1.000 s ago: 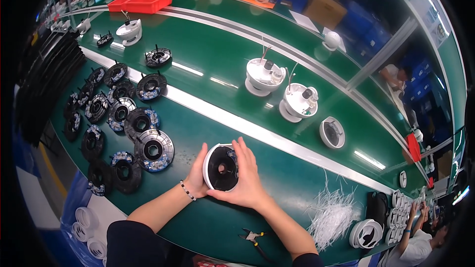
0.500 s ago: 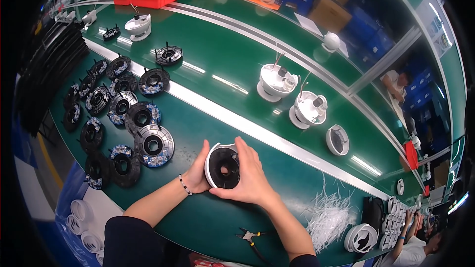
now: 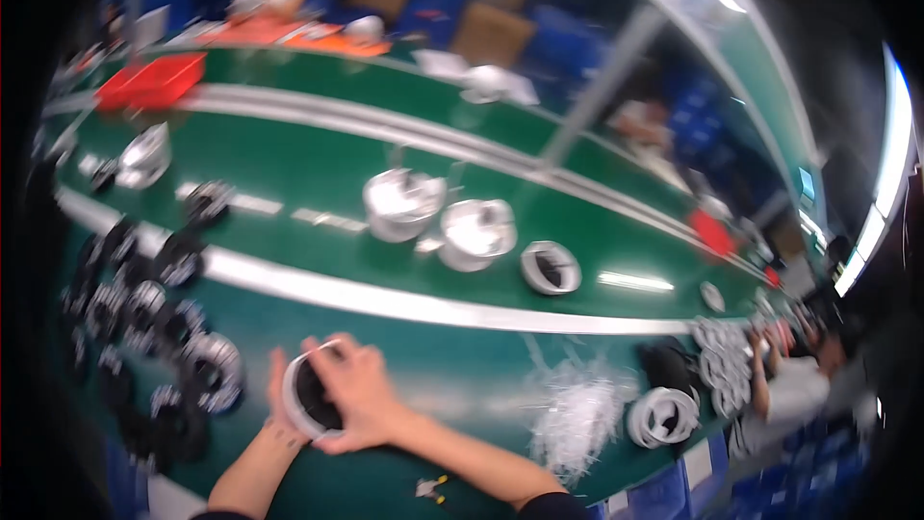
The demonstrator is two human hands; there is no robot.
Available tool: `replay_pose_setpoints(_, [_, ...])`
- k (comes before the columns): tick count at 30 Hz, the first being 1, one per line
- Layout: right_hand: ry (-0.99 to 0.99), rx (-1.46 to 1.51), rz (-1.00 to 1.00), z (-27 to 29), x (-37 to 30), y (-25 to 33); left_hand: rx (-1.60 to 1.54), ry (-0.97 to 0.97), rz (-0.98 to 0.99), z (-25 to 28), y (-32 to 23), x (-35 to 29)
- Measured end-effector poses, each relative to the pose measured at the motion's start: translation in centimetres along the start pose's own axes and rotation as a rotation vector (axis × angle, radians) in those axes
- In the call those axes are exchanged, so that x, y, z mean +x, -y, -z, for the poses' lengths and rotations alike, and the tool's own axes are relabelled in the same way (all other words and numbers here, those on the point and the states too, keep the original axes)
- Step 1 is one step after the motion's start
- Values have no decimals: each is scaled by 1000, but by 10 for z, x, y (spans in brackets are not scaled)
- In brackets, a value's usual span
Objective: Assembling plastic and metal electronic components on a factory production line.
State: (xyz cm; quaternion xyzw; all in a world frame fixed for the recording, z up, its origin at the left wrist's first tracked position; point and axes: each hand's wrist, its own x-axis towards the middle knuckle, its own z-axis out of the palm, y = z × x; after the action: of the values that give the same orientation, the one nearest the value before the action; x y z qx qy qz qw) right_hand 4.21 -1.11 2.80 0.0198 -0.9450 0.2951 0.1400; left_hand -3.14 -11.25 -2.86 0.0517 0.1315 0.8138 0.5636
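The view has swung right and blurred; the white-rimmed ring (image 3: 313, 395) now sits lower left

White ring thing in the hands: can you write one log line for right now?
left hand: holds white ring | right hand: on ring, fingers over top | surface: green table | nearby: black round parts at left
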Motion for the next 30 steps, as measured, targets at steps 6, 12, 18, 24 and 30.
replay_pose_setpoints(6, [-143, 39, 5, -35, 3, 3, -225, 54, -29, 34, -24, -15])
replay_pose_setpoints(12, [-257, 38, -2, -35, -7, -3, 17, -228, -35, 26, -20, -1])
replay_pose_setpoints(18, [-291, -45, 2, -23, -9, -19, 280, 47, -69, 10, -10, 8])
replay_pose_setpoints(24, [-520, 538, -598, 1, -24, -62, 982, 10, -278, -18, -6, 25])
replay_pose_setpoints(30, [-687, 412, -579, 10, -47, -83, 1880, -46, -584, -44, -1, 44])
